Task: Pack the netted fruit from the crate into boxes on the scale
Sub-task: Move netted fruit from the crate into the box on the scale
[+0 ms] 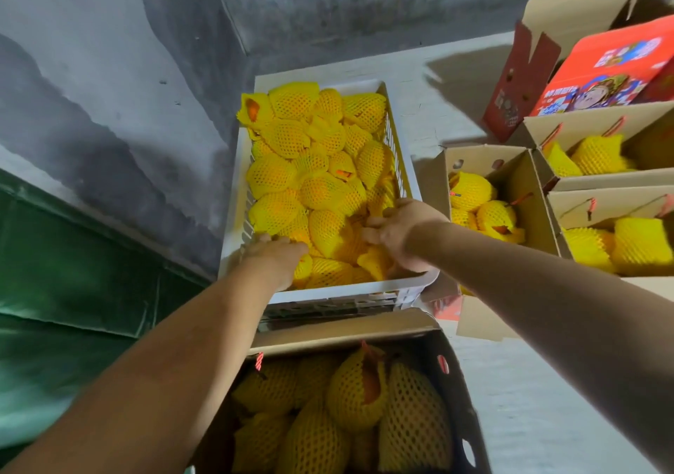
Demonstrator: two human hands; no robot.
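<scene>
Both hands reach into the near end of the white crate (pixel 233 196), which is heaped with netted fruit (pixel 288 138). The left hand (pixel 273 258) lies flat with fingers straight on fruit at the near-left corner. The right hand (pixel 397 232) curls its fingers among fruit near the right edge; whether it grips 1 cannot be told.

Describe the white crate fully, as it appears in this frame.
The crate is white, plastic-looking and rectangular, with slatted, open-work walls and a smooth rim. It sits upright on the pale floor by the grey wall, heaped with fruit in yellow foam netting. The left hand and right hand both reach in at its near end among the fruit. A cardboard box stands at its right.
</scene>
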